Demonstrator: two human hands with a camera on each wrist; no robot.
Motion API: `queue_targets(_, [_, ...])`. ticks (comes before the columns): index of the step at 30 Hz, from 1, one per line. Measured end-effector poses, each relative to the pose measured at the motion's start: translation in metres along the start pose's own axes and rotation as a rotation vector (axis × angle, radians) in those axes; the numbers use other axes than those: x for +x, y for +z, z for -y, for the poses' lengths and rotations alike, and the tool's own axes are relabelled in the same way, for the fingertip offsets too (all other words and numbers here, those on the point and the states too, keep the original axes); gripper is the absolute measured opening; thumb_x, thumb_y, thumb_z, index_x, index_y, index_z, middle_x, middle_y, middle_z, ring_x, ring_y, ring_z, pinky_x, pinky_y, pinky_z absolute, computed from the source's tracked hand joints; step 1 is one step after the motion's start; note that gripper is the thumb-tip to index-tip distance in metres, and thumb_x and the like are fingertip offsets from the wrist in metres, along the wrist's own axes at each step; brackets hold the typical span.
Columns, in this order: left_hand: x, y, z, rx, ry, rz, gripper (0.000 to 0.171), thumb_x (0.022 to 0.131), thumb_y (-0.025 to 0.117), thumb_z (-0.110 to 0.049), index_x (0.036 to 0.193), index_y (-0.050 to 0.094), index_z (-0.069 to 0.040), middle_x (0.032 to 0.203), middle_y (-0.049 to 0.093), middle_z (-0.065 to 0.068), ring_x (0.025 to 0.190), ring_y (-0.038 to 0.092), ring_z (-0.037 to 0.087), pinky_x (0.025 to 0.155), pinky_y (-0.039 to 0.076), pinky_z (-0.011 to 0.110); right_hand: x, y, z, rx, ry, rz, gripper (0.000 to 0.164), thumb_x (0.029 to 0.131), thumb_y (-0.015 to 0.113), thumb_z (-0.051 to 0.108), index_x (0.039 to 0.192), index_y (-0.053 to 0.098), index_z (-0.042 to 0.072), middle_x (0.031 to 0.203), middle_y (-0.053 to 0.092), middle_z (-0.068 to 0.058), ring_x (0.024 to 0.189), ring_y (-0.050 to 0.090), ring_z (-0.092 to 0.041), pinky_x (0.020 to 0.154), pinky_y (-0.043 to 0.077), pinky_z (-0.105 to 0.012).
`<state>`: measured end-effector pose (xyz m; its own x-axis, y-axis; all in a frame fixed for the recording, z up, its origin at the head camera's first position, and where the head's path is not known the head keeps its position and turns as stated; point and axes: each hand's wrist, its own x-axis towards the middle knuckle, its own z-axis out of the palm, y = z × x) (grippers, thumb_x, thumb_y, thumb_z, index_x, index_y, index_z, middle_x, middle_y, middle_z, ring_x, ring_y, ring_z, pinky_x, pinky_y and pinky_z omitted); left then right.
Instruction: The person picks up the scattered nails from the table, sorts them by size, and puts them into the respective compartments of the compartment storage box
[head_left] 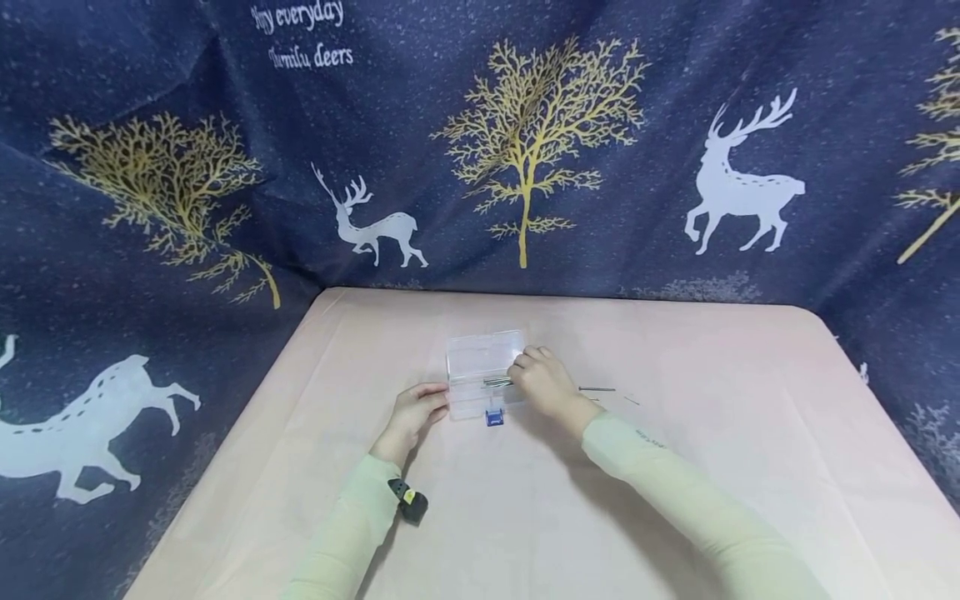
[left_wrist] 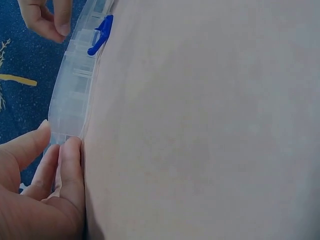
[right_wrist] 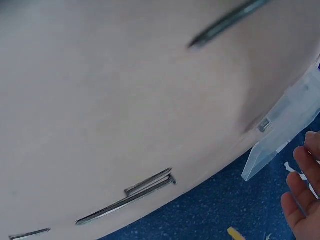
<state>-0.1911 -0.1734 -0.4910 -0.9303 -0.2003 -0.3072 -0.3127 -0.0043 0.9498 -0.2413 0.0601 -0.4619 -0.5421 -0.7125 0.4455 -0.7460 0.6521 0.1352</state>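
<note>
A clear plastic compartment box (head_left: 468,408) lies with its lid (head_left: 483,354) raised at the back and a blue latch (head_left: 494,417) at its front. My left hand (head_left: 415,412) holds the box's left end; in the left wrist view the thumb and fingers pinch that end. Several nails (head_left: 497,382) lie in the box near my right fingertips. Over the box's right side is my right hand (head_left: 543,379), its fingers loosely bent. In the right wrist view its fingers (right_wrist: 300,187) look relaxed, with nothing visible in them.
Right of the box, a long nail (head_left: 597,389) and a thinner one (head_left: 632,399) lie on the pink-covered table (head_left: 712,375). Several nails (right_wrist: 127,200) also show in the right wrist view. A dark blue curtain (head_left: 615,208) hangs behind the table.
</note>
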Motion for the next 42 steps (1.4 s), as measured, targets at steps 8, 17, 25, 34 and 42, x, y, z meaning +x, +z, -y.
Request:
queue_targets(8, [-0.001, 0.002, -0.001, -0.010, -0.002, 0.003, 0.028, 0.088, 0.059, 0.003, 0.116, 0.060, 0.010, 0.111, 0.063, 0.020, 0.082, 0.064, 0.010, 0.075, 0.059, 0.020, -0.010, -0.012, -0.009, 0.016, 0.021, 0.019, 0.009, 0.075, 0.072, 0.004, 0.079, 0.067, 0.009, 0.084, 0.068, -0.004, 0.080, 0.055, -0.020, 0.070, 0.049, -0.030])
queue_targets(17, [-0.004, 0.001, -0.002, -0.024, 0.017, 0.005, 0.031, 0.088, 0.059, 0.004, 0.118, 0.057, 0.012, 0.112, 0.062, 0.021, 0.079, 0.062, 0.009, 0.073, 0.058, 0.017, -0.023, -0.025, -0.021, 0.007, 0.091, 0.114, 0.016, 0.078, 0.074, 0.012, 0.092, 0.070, 0.008, 0.092, 0.068, -0.005, 0.088, 0.057, -0.022, 0.080, 0.052, -0.033])
queue_targets(25, [-0.004, 0.001, -0.002, -0.018, 0.005, 0.004, 0.032, 0.088, 0.060, 0.002, 0.119, 0.058, 0.011, 0.112, 0.062, 0.019, 0.078, 0.061, 0.008, 0.073, 0.058, 0.016, -0.037, -0.035, -0.034, -0.017, 0.114, 0.144, 0.012, 0.078, 0.073, 0.009, 0.089, 0.069, 0.007, 0.089, 0.067, -0.005, 0.085, 0.056, -0.021, 0.082, 0.053, -0.035])
queue_targets(34, [-0.002, 0.001, 0.004, -0.015, 0.014, -0.003, 0.031, 0.088, 0.061, 0.002, 0.117, 0.059, 0.010, 0.108, 0.064, 0.017, 0.076, 0.062, 0.006, 0.071, 0.058, 0.016, -0.051, -0.039, -0.046, -0.033, 0.105, 0.155, 0.013, 0.079, 0.072, 0.009, 0.091, 0.070, 0.006, 0.091, 0.067, -0.006, 0.089, 0.058, -0.024, 0.083, 0.052, -0.037])
queue_targets(42, [-0.004, 0.000, 0.000, -0.019, -0.001, 0.000, 0.030, 0.088, 0.062, 0.001, 0.117, 0.059, 0.010, 0.112, 0.062, 0.020, 0.076, 0.062, 0.008, 0.071, 0.058, 0.016, -0.067, -0.040, -0.058, 0.011, 0.135, 0.200, 0.013, 0.083, 0.070, 0.012, 0.093, 0.069, 0.005, 0.097, 0.065, -0.008, 0.096, 0.058, -0.025, 0.090, 0.052, -0.041])
